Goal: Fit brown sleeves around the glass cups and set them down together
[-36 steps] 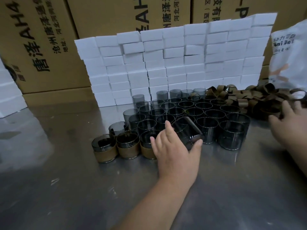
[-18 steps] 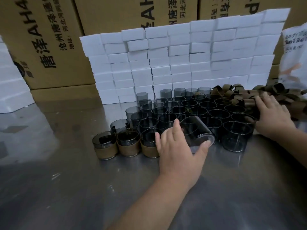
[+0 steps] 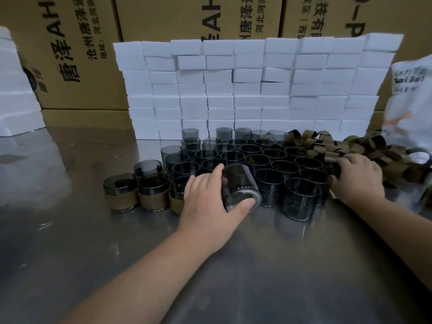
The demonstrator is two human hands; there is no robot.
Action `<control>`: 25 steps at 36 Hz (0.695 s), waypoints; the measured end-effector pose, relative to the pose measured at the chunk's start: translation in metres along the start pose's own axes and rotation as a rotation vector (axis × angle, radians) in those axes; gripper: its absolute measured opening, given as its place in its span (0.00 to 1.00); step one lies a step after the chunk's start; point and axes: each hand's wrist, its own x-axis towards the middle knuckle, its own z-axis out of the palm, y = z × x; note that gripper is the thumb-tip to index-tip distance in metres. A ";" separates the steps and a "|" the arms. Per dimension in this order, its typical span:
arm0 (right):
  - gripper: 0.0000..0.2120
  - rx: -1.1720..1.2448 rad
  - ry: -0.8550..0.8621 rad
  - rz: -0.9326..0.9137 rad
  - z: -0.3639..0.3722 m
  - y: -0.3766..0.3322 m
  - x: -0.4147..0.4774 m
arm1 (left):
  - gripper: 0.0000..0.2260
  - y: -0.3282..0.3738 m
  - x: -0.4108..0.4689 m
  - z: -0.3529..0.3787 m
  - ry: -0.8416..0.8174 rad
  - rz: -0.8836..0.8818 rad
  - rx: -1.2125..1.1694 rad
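While three sleeved cups (image 3: 120, 195) stand in a row at the table's (image 3: 70, 253) left, the left hand (image 3: 208, 202) grips a tilted cup (image 3: 238, 185), thumb on its near end, before the upright bare cups (image 3: 268, 160). The right hand (image 3: 360, 178) rests curled on the sleeves (image 3: 378, 150); whether it holds one I cannot tell.

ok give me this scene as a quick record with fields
left hand: grips a tilted cup, no sleeve on it
right hand: on the sleeve pile, grasp unclear
sleeved cups: three, upright, in a row at the left of the group
bare cups: many, upright, packed together
surface: metal table
behind: white blocks stacked like a wall, cardboard boxes
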 end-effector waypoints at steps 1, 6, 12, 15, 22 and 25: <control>0.26 0.002 0.007 0.052 0.000 0.000 -0.001 | 0.38 0.000 0.000 -0.001 -0.003 -0.004 0.002; 0.25 -0.019 -0.188 0.326 0.000 0.005 0.000 | 0.38 -0.002 0.001 -0.001 -0.002 0.004 0.007; 0.11 -0.142 -0.098 0.158 0.004 0.004 0.000 | 0.39 -0.004 0.000 0.000 0.010 0.052 -0.003; 0.12 -0.167 -0.088 0.139 0.002 0.003 -0.003 | 0.39 -0.005 0.000 0.000 0.014 0.064 -0.010; 0.17 -0.227 -0.034 0.058 -0.009 -0.002 -0.010 | 0.38 -0.004 0.000 -0.002 0.023 0.083 -0.025; 0.20 0.012 0.049 0.185 -0.014 -0.004 -0.013 | 0.39 -0.004 -0.001 -0.002 0.019 0.095 -0.028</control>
